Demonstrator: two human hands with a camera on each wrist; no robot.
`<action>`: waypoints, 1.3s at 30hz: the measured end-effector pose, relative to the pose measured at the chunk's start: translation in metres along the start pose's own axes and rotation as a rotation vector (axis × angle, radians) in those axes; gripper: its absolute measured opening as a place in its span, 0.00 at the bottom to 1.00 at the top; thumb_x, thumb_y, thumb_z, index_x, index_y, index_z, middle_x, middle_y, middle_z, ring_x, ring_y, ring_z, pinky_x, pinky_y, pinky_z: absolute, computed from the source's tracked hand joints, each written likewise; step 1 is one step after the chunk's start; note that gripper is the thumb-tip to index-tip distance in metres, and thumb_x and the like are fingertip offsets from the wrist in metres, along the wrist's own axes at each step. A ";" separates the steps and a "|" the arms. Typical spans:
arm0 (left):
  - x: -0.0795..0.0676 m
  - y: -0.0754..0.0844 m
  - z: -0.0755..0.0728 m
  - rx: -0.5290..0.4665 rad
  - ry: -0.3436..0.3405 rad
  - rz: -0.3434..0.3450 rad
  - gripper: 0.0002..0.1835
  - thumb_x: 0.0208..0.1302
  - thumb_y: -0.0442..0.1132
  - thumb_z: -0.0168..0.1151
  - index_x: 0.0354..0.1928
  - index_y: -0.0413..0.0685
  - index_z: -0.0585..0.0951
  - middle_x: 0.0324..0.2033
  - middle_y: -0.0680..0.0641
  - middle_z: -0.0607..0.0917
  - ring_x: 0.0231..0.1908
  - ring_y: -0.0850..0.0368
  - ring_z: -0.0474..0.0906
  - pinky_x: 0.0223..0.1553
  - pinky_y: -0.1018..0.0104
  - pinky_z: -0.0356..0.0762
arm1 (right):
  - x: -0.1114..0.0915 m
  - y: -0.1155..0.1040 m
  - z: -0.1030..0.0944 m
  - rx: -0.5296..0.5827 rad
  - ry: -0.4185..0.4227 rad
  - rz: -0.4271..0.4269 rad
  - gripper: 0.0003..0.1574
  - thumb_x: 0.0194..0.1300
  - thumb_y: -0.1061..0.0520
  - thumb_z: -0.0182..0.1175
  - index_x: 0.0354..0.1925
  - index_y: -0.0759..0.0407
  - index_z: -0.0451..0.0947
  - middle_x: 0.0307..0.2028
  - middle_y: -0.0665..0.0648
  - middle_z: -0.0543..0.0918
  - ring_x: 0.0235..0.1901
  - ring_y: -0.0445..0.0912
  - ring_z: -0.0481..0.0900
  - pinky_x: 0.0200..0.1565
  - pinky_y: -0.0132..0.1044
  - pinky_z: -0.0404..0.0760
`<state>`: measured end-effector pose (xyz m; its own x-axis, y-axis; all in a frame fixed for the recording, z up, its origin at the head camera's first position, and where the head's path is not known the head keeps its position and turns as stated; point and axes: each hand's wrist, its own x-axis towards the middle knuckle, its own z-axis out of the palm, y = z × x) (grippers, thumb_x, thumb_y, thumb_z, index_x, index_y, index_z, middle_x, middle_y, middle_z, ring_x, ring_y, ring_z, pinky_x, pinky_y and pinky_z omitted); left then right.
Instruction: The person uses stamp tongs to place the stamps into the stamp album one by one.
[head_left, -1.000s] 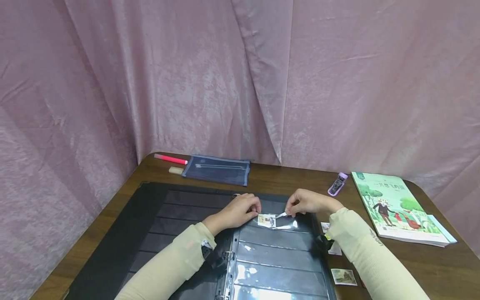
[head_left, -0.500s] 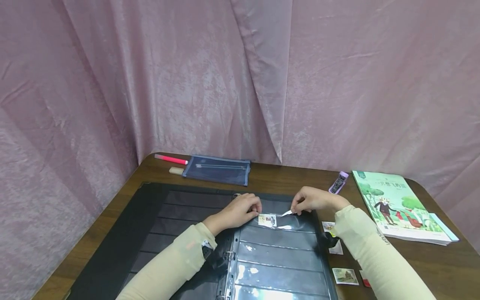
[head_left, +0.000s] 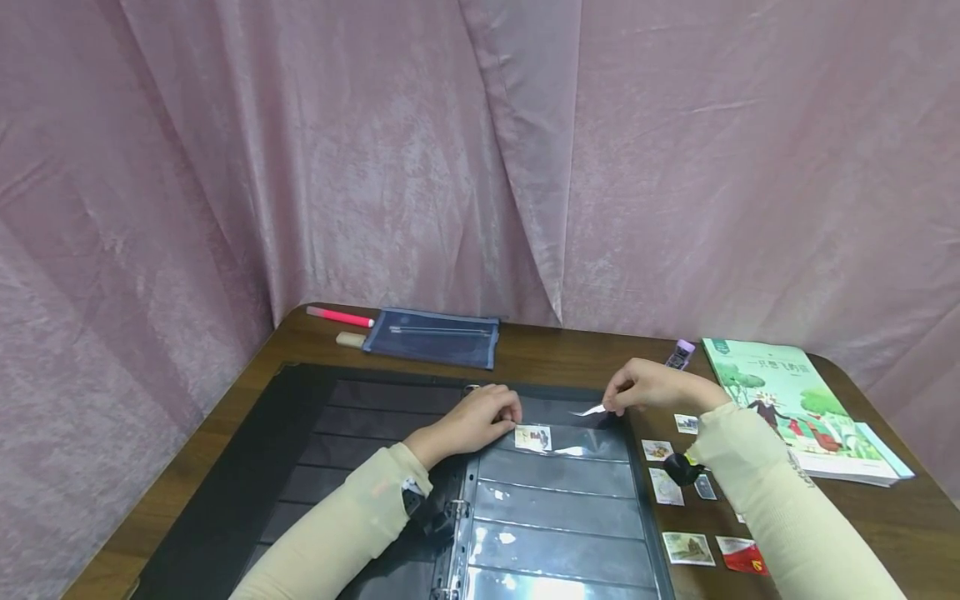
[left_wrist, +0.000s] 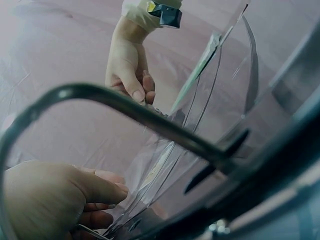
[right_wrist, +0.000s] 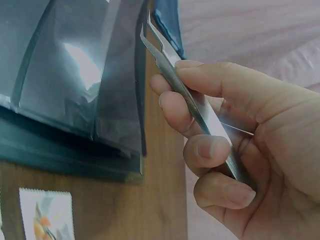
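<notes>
My right hand (head_left: 637,387) holds a pair of curved-tip tweezers (right_wrist: 200,110). Their tips are slightly apart with nothing between them, above the upper right of the stamp album's page in the head view. My left hand (head_left: 476,421) stays near the binder rings, its thumb and fingers pinching the clear pocket film at the page's inner edge. Beside those fingertips, a small stamp (head_left: 533,438) sits at the top pocket row of the clear page (head_left: 558,508). The black album (head_left: 225,483) lies spread flat, its left page of dark pocket strips partly covered by my left sleeve.
Right of the album lie several loose stamps, among them a brown-green one (head_left: 688,549) and a red one (head_left: 742,555). Behind them are a green picture book (head_left: 795,400) and a purple case (head_left: 680,355). A blue mesh pouch (head_left: 431,337) and red marker (head_left: 340,317) sit at the back.
My right hand has drawn the tweezers away from the stamp, up and to the right, uncovering more loose stamps on the table. The left hand and the stamp in the page have stayed put.
</notes>
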<state>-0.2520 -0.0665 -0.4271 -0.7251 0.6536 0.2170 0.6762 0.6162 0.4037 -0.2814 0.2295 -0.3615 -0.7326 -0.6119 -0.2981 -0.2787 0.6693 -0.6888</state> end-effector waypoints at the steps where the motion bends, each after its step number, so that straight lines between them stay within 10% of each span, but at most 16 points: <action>1: 0.000 0.000 0.000 0.000 0.002 0.002 0.01 0.59 0.40 0.58 0.32 0.53 0.75 0.28 0.57 0.74 0.33 0.65 0.67 0.38 0.71 0.64 | -0.002 0.000 -0.002 -0.003 0.003 0.000 0.11 0.58 0.58 0.58 0.34 0.66 0.80 0.24 0.55 0.80 0.22 0.40 0.70 0.23 0.29 0.68; 39: 0.002 -0.002 0.001 -0.012 0.008 0.013 0.03 0.56 0.38 0.60 0.32 0.54 0.76 0.27 0.57 0.74 0.32 0.65 0.68 0.37 0.71 0.65 | -0.081 0.034 -0.047 -0.076 0.108 0.064 0.16 0.58 0.54 0.58 0.37 0.66 0.79 0.22 0.50 0.79 0.14 0.32 0.61 0.16 0.28 0.64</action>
<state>-0.2550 -0.0661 -0.4288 -0.7176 0.6576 0.2292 0.6836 0.6024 0.4119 -0.2605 0.3217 -0.3294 -0.8117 -0.5211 -0.2638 -0.2731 0.7378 -0.6173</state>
